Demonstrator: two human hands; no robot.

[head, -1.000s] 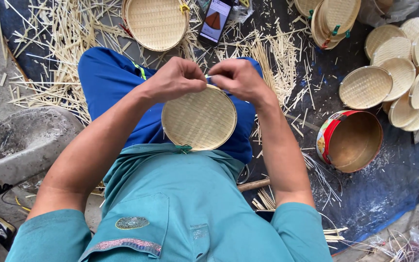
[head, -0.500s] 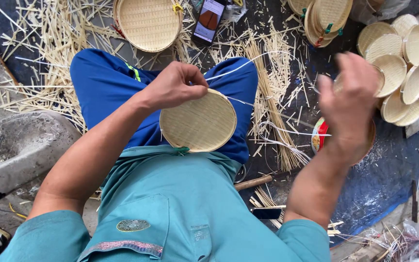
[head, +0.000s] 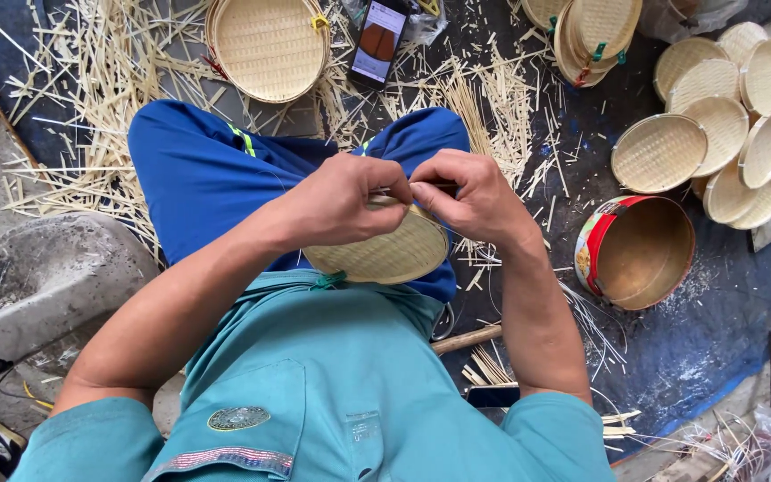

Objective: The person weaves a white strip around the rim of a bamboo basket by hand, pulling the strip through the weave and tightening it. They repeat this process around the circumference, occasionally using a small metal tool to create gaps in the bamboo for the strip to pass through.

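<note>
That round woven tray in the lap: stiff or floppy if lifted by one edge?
Probably fairly stiff: the woven tray keeps its round dish shape while both hands, left hand and right hand, pinch only its far rim. Likely light, being thin bamboo weave.

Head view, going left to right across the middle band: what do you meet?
Stone block → left hand → woven tray held in the lap → right hand → round tin → heap of finished trays at the far right.

Basket-weaving workshop floor — bamboo splints (head: 73, 98) scattered, woven trays (head: 725, 125) stacked
</note>
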